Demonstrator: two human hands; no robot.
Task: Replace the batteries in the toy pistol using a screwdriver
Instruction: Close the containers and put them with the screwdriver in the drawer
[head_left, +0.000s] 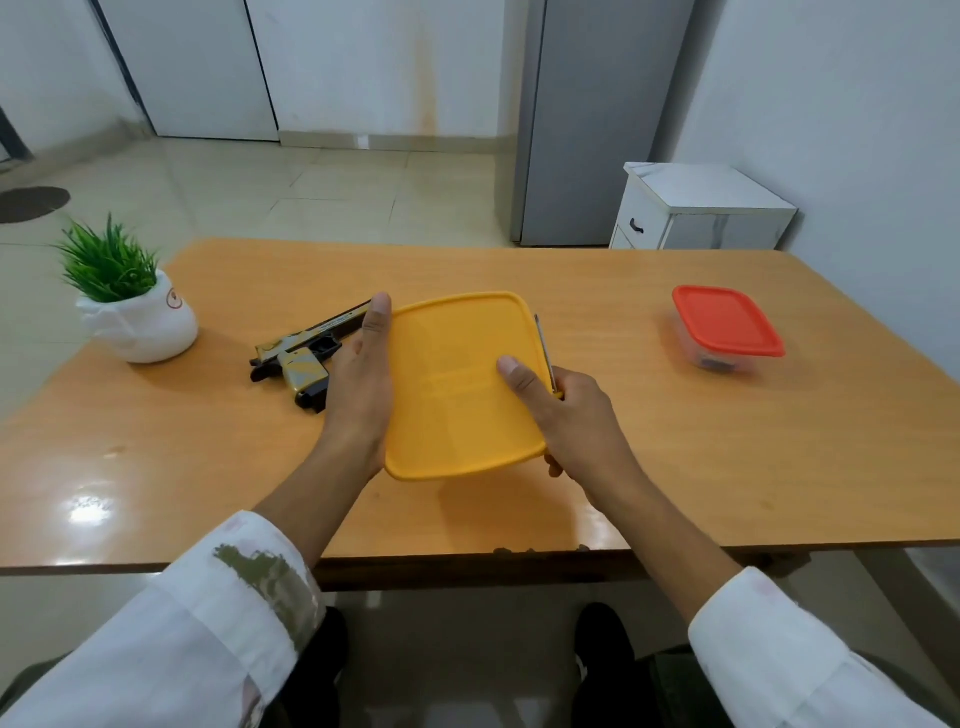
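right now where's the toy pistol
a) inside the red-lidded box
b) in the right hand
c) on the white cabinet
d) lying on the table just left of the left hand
d: the toy pistol lies flat on the table, nobody gripping it, just to the left of the left hand, which holds the edge of the yellow lid.

Smooth matt plastic, evenly dull: that is the yellow lid (457, 384). Along its right edge the screwdriver (544, 347) shows a thin shaft of bright bare metal. Left of the lid, the toy pistol (306, 358) is hard plastic, printed gold and grey over black. Under the lid, your table (649, 457) is wood-grain, polished glossy enough to throw back white glare. Far right of the lid, a clear plastic box (719, 362) wears a matt red plastic cover (727, 322). Your sleeves (208, 623) are white woven cloth.
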